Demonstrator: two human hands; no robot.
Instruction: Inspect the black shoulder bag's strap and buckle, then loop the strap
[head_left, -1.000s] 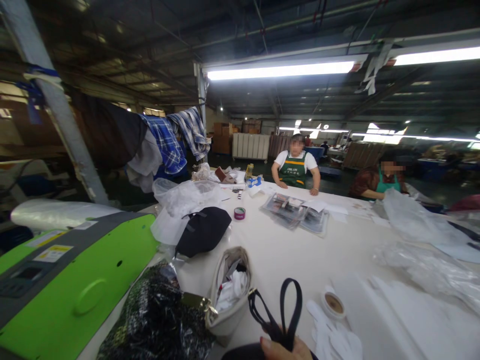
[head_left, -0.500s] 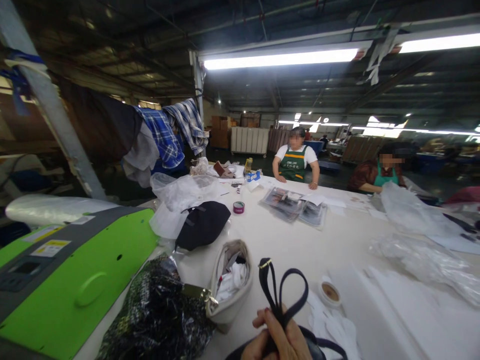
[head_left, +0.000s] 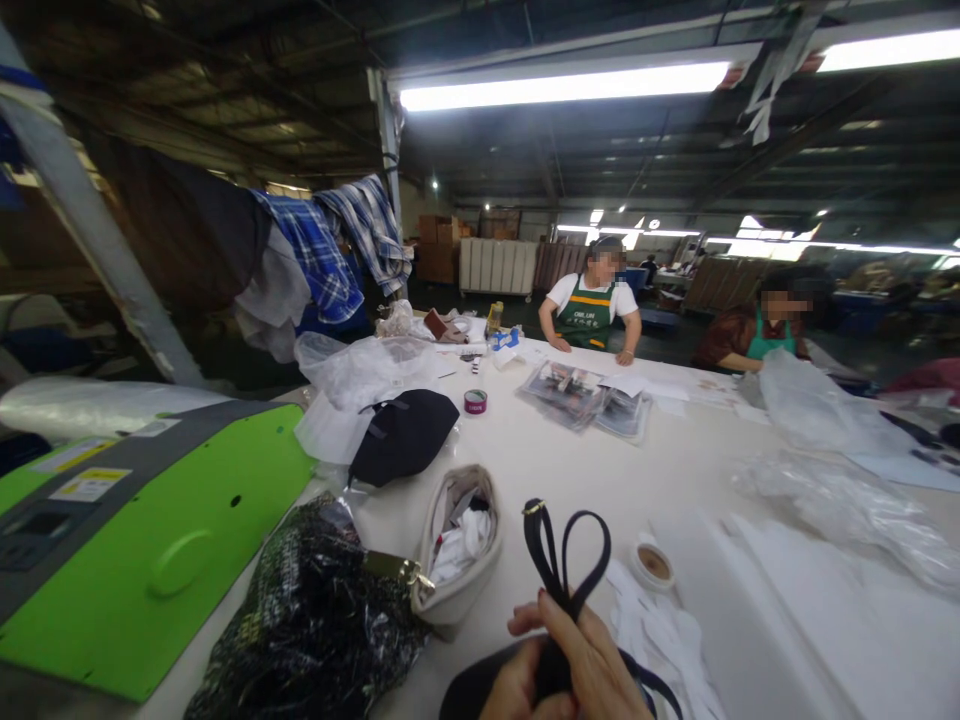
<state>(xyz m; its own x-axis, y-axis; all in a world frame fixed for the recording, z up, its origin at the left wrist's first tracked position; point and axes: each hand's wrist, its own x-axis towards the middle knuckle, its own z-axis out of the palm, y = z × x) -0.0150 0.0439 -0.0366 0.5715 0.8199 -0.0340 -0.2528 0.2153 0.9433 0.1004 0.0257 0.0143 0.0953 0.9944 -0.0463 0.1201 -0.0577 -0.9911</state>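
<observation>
At the bottom of the head view, my right hand (head_left: 589,655) is closed around a bundled black strap (head_left: 577,602), its fingers pointing left. The strap stands up above the hand in narrow loops, with a small gold-coloured metal piece at the top of one. My left hand (head_left: 517,688) is just below and to the left, its fingers closed on the lower part of the strap bundle. Under both hands lies a dark item (head_left: 461,685), mostly hidden; its kind does not show. A further length of strap curves out to the right of my right hand.
Left of my hands are a beige fabric bin (head_left: 465,610) with white scraps, a shiny black plastic bag (head_left: 315,620) and a green machine (head_left: 202,540). A tape roll (head_left: 652,566) lies right. Two people sit across the white table (head_left: 585,465).
The view has shifted slightly, so the table things sit a little higher. My left hand shows more beside the strap, which stays in my right hand. The person opposite has turned their head.
</observation>
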